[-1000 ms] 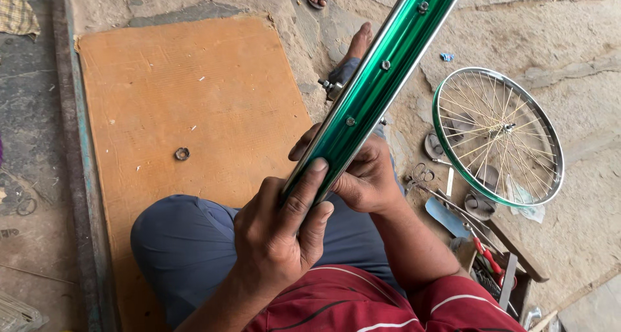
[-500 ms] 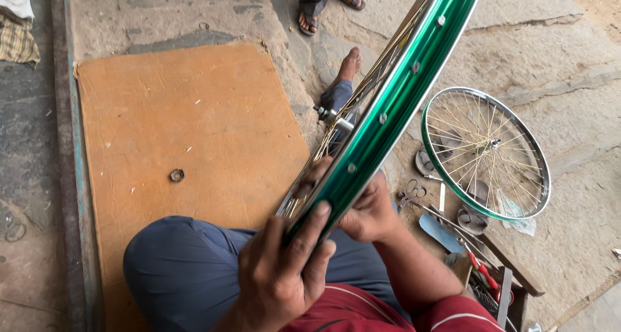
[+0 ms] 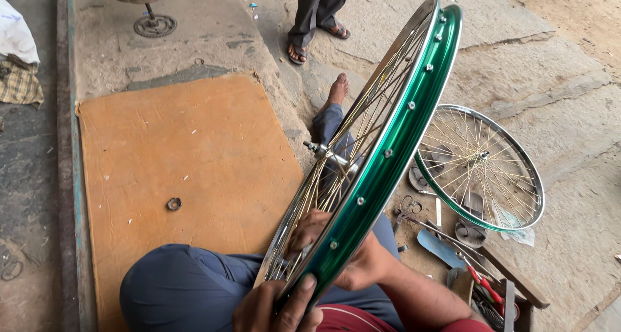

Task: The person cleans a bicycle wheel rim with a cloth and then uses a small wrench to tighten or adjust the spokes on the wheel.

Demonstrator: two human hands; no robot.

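A green bicycle wheel rim (image 3: pixel 394 138) with silver spokes and a hub axle (image 3: pixel 321 151) stands on edge over my lap, tilted up and away to the right. My left hand (image 3: pixel 275 306) grips the rim's near end at the bottom of the view, thumb across the green band. My right hand (image 3: pixel 336 254) holds the rim a little higher, with fingers reaching in among the spokes. My legs in blue trousers lie under the wheel.
A second spoked wheel (image 3: pixel 479 167) lies flat on the stone floor at right, with tools (image 3: pixel 453 241) and a wooden box (image 3: pixel 498 293) beside it. An orange mat (image 3: pixel 181 170) with a small metal ring (image 3: pixel 173 204) lies left. A person's sandalled feet (image 3: pixel 314 41) stand beyond.
The view has pulled back and tipped up, so the whole wheel and the standing person's legs show. The rim has swung more upright; my left hand has slid down toward its near end.
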